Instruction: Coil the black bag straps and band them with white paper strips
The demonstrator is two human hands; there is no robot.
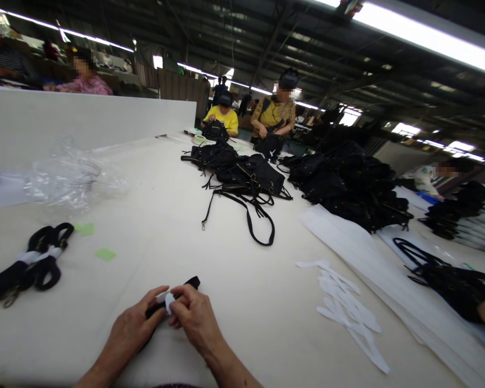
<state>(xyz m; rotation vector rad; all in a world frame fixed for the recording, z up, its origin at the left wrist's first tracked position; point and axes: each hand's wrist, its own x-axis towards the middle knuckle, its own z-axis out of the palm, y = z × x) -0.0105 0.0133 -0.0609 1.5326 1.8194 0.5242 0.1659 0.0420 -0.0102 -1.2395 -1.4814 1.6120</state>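
Note:
Near the table's front edge, my left hand (134, 326) is closed around a folded black strap (193, 282), which is mostly hidden by both hands. My right hand (197, 318) pinches a white paper strip (169, 303) against the strap. Left of my hands lies a bundle of black straps (48, 264) with white paper wrapped about its middle and a metal clip at one end. To the right several loose white strips (343, 307) are scattered in a small heap. Further ahead a loose black strap (250, 223) with a metal hook trails from the black bags.
Black bags (246, 172) lie mid-table, with a bigger pile (347, 183) to their right. Crumpled clear plastic (76, 180) sits at left, near green paper pieces (105, 254). White sheets (364, 258) cover the right side. Two co-workers (277, 116) handle bags at the far end.

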